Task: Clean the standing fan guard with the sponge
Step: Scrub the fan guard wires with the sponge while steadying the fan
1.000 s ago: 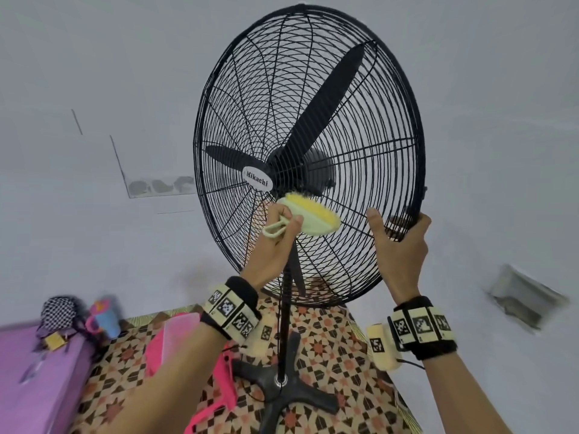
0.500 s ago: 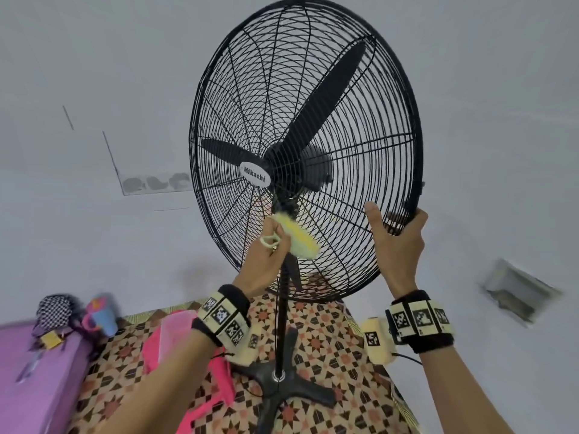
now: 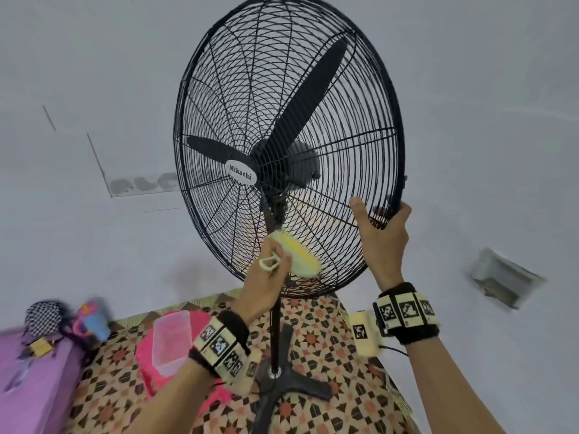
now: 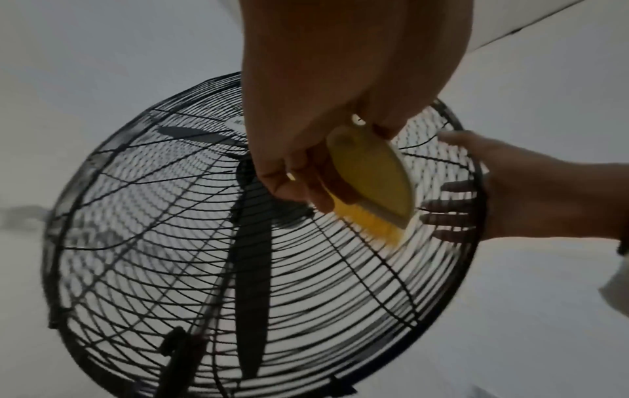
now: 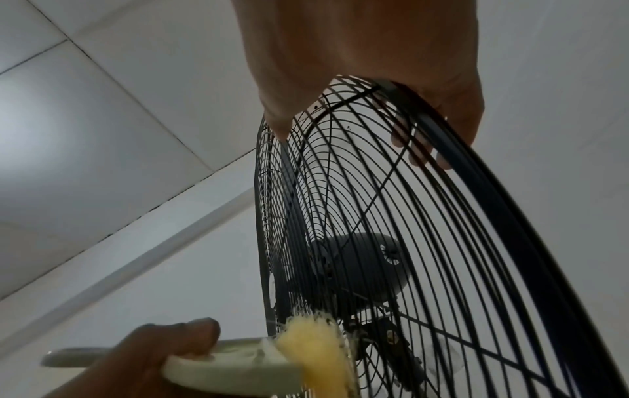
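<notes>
A tall black standing fan stands before me, its round wire guard [image 3: 360, 98] tilted up, with black blades and a white Mikachi badge [image 3: 240, 176] at the hub. My left hand [image 3: 266, 274] grips a pale green sponge brush with a yellow pad [image 3: 297, 253], pressed on the guard's lower part beside the pole. In the left wrist view the yellow pad [image 4: 371, 220] lies against the wires. My right hand [image 3: 383, 233] grips the guard's lower right rim, thumb in front and fingers [image 5: 418, 153] curled behind the wires.
The fan's pole and cross base [image 3: 282, 383] stand on a patterned mat [image 3: 316, 343]. A clear lidded box [image 3: 170, 343] on pink cloth lies at the left. A purple surface [image 3: 28, 386] with a checked bag and a cup is at the far left. White wall is behind.
My left hand has slid the sponge down the guard, from just under the hub to the lower wires near the pole. The right hand has kept its hold on the rim.
</notes>
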